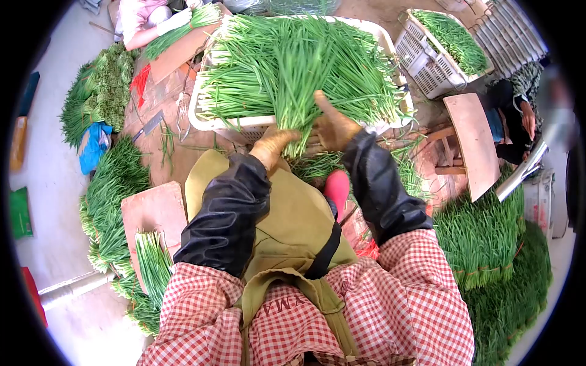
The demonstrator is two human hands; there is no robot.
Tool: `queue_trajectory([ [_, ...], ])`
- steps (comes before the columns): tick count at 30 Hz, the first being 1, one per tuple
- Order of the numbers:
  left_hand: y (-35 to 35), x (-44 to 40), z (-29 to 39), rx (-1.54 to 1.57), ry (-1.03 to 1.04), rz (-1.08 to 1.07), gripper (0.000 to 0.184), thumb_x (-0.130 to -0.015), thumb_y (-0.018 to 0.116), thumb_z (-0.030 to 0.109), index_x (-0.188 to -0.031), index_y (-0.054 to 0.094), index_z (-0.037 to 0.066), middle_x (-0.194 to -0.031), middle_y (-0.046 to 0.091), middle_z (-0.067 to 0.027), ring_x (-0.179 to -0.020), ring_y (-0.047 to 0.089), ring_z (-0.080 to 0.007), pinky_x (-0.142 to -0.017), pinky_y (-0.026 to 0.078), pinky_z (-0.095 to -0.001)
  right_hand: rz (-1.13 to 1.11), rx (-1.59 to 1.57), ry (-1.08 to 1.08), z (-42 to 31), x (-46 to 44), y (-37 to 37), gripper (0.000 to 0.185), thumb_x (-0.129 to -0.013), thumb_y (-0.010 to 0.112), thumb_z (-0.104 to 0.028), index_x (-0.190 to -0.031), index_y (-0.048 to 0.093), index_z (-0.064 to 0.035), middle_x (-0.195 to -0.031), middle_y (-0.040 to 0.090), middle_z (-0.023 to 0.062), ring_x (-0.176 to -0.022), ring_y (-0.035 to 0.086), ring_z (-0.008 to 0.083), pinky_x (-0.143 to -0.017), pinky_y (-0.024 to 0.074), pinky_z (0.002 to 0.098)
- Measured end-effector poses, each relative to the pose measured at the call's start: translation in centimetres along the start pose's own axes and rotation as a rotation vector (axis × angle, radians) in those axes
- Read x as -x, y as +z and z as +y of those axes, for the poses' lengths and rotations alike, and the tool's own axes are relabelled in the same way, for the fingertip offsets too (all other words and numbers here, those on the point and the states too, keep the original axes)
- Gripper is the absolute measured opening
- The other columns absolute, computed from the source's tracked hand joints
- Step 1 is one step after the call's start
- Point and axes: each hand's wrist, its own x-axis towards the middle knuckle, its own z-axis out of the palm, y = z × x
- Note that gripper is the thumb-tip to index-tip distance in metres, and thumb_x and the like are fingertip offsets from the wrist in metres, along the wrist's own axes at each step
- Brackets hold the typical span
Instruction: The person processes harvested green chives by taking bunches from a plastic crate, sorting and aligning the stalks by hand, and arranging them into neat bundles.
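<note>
- Left hand (273, 145): closed around the near, pale end of a green stalk bundle (299, 79), gripping from the left.
- Right hand (337, 126): at the bundle's right side, thumb raised and spread well away from the fingers, so the grip was wide. Fingers were partly hidden; couldn't tell how firmly they touched the stalks.
- Bundle position: leafy end lay on top of the stalks in a white crate (194, 116), near end stuck out over the near rim toward the wearer.
- Crate load: packed stalks (235, 67) filled it up to the rim, pale ends outward at left and right.
- Wearer: black sleeves (223, 210), checked clothing (201, 305), olive apron (293, 226). A pink boot (337, 190) showed just below the right hand.
- Left side: tied bunch (152, 262) lay on a reddish board (152, 204); a heap of greens (116, 189) lay beside it. Blue plastic bag (94, 147) sat above that heap, knife (149, 126) on the floor nearer the crate.
- Upper left: another person's gloved hand (174, 22) was on a separate bunch (189, 27) over a board.
- Right side: smaller crate (430, 67) of greens stood past the white one. Below it, a wooden stool (473, 143), then upright tied bunches (482, 244).
- Far right: another person's bare hand (528, 119) hung near the stool.
</note>
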Motion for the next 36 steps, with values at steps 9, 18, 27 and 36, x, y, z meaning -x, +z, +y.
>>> queue_trajectory([
  [9, 1.4, 1.3, 4.3, 0.59, -0.337, -0.295, 0.058, -0.085, 0.07, 0.032, -0.132, 0.045, 0.008, -0.122, 0.056, -0.0152, -0.112, 0.056, -0.0314, -0.092, 0.046, -0.0543, 0.198, 0.211, -0.111, 0.9, -4.6, -0.4, 0.074, -0.084, 0.059, -0.059, -0.133, 0.048, -0.0056, -0.127, 0.055, 0.0149, -0.11, 0.056, 0.0224, -0.092, 0.0457, 0.0354],
  [18, 2.8, 0.5, 3.1, 0.421, -0.37, -0.239, 0.035, -0.083, 0.073, 0.018, -0.111, 0.058, 0.004, -0.097, 0.066, -0.0149, -0.084, 0.067, -0.0265, -0.076, 0.058, -0.0406, -0.111, 0.011, 0.026, -0.3, -1.3, -1.4, 0.067, -0.087, 0.052, -0.063, -0.121, 0.053, -0.0051, -0.094, 0.063, 0.0096, -0.063, 0.053, 0.0157, -0.062, 0.0507, 0.0324],
  [27, 5.4, 2.0, 7.7, 0.053, -0.403, -0.228, 0.025, -0.08, 0.07, 0.019, -0.1, 0.062, 0.007, -0.082, 0.066, -0.0064, -0.067, 0.064, -0.0177, -0.057, 0.053, -0.0313, -0.109, 0.56, 0.188, -7.2, 7.1, -10.9, 0.058, -0.096, 0.046, -0.04, -0.138, 0.04, 0.0004, -0.136, 0.046, 0.0252, -0.118, 0.053, 0.0339, -0.096, 0.0434, 0.0407],
  [36, -3.7, 12.5, 19.2, -1.451, 0.884, -0.329, 0.036, -0.084, 0.065, 0.03, -0.113, 0.06, 0.01, -0.098, 0.067, -0.0133, -0.083, 0.065, -0.0275, -0.068, 0.053, -0.037, 0.206, 0.921, -0.429, -3.8, 15.7, -17.5, 0.047, -0.093, 0.049, -0.03, -0.13, 0.049, -0.0015, -0.133, 0.051, 0.0185, -0.117, 0.053, 0.0259, -0.096, 0.0435, 0.0379],
])
